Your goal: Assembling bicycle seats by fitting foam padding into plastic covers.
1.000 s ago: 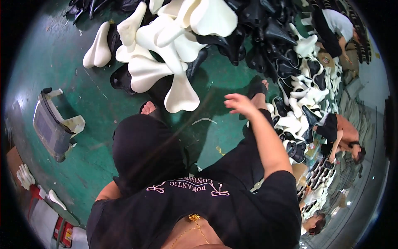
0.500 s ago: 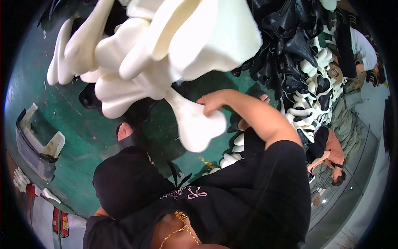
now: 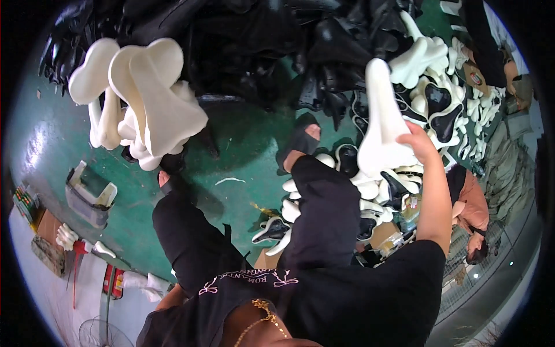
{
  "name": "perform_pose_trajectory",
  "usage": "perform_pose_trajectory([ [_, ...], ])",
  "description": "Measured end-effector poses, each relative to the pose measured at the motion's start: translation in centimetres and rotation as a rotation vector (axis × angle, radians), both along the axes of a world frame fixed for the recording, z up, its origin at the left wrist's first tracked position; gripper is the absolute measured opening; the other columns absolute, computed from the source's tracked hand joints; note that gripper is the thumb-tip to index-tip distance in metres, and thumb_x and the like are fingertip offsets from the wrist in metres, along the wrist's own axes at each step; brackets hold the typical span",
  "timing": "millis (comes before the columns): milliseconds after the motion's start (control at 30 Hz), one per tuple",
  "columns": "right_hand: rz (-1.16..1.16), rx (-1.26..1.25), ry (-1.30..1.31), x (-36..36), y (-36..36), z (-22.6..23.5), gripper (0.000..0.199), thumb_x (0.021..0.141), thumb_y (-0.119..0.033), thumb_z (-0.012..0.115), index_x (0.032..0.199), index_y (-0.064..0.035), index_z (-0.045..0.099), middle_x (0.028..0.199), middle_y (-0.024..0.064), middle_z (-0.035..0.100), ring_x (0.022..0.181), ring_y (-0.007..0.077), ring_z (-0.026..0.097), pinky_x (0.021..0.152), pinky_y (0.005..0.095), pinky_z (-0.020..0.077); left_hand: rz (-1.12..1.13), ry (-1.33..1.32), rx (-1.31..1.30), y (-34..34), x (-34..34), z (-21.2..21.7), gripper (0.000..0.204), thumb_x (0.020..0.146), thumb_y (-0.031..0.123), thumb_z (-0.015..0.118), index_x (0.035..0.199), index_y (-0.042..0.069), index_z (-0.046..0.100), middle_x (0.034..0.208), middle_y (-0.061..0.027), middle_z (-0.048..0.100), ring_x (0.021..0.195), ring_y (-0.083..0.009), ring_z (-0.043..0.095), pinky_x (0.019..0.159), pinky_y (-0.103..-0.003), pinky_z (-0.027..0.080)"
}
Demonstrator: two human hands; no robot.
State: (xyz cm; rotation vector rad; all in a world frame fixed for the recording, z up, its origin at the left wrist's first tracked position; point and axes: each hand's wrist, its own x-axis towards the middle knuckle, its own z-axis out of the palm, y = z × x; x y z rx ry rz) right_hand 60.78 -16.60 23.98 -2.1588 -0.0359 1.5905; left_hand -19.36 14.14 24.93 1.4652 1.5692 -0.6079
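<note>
My right hand (image 3: pixel 421 142) is closed on the wide end of a white foam saddle pad (image 3: pixel 378 124), held up at the right with its narrow nose pointing away from me. Beneath and beside it lies a heap of white-rimmed saddle pieces (image 3: pixel 440 99), some with black faces. To the left rises a loose stack of white saddle pads (image 3: pixel 167 113), with dark material under its base. My left hand is out of sight; only a bit of that arm shows by my left thigh.
Black saddle-shaped pieces (image 3: pixel 248 40) are piled across the far side. A grey plastic bin (image 3: pixel 87 199) sits on the green floor at the left. A fan (image 3: pixel 104 334) stands at lower left. Another person (image 3: pixel 471 196) crouches at the right; a second is at the far right.
My right hand has carried the saddle pad from beside the stack over to the heap on the right, turning its nose upright. The view has shifted, so the stack appears smaller and farther left.
</note>
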Motion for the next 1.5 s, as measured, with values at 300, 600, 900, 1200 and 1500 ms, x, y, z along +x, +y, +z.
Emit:
perform_pose_trajectory([
  [300,-0.696,-0.13,-0.285,8.4,-13.4,7.2,0.046,0.081,-0.005,0.057,0.126,-0.0014,0.05,0.115,0.0099,0.06,0.105,0.0247,0.06,0.09,0.0353,0.0482,-0.045,0.058,0.008,-0.1,10.7,11.4,0.026,0.092,0.021,0.056,0.108,0.002,0.059,0.107,-0.0069,0.061,0.097,-0.0181,0.056,0.085,-0.032,0.045],
  [600,-0.584,-0.097,-0.27,8.4,-9.2,10.4,0.042,0.079,0.002,0.054,0.121,0.0009,0.053,0.111,0.0122,0.063,0.099,0.0247,0.062,0.087,0.0346,0.0496,0.013,-0.027,-0.11,2.2,13.5,4.4,0.027,0.092,0.022,0.056,0.109,0.002,0.059,0.108,-0.0071,0.06,0.098,-0.0184,0.056,0.085,-0.033,0.045],
  [900,-0.748,0.086,-0.177,4.2,3.5,10.4,0.051,0.079,-0.001,0.055,0.129,0.0045,0.045,0.121,0.0156,0.058,0.11,0.0288,0.059,0.096,0.0393,0.0468,0.076,-0.022,-0.2,2.9,14.4,-2.9,0.027,0.092,0.023,0.055,0.11,0.002,0.058,0.109,-0.0074,0.06,0.098,-0.0187,0.056,0.085,-0.033,0.045],
  [1200,-0.856,0.626,-0.138,7.0,14.2,-4.8,0.076,0.084,-0.057,0.054,0.138,-0.0053,0.038,0.125,0.0205,0.054,0.111,0.0363,0.055,0.088,0.0519,0.0491,0.062,0.028,-0.175,1.9,19.2,-12.7,0.028,0.093,0.024,0.055,0.11,0.002,0.058,0.109,-0.0077,0.06,0.099,-0.019,0.056,0.085,-0.033,0.045],
  [1500,-0.78,0.446,-0.204,9.0,11.1,-9.5,0.069,0.093,-0.051,0.042,0.141,-0.002,0.033,0.135,0.0219,0.046,0.118,0.0374,0.051,0.1,0.0516,0.0411,0.026,0.372,-0.247,0.7,15.8,-0.1,0.029,0.093,0.024,0.054,0.111,0.002,0.058,0.11,-0.0079,0.06,0.1,-0.0193,0.056,0.085,-0.034,0.045],
])
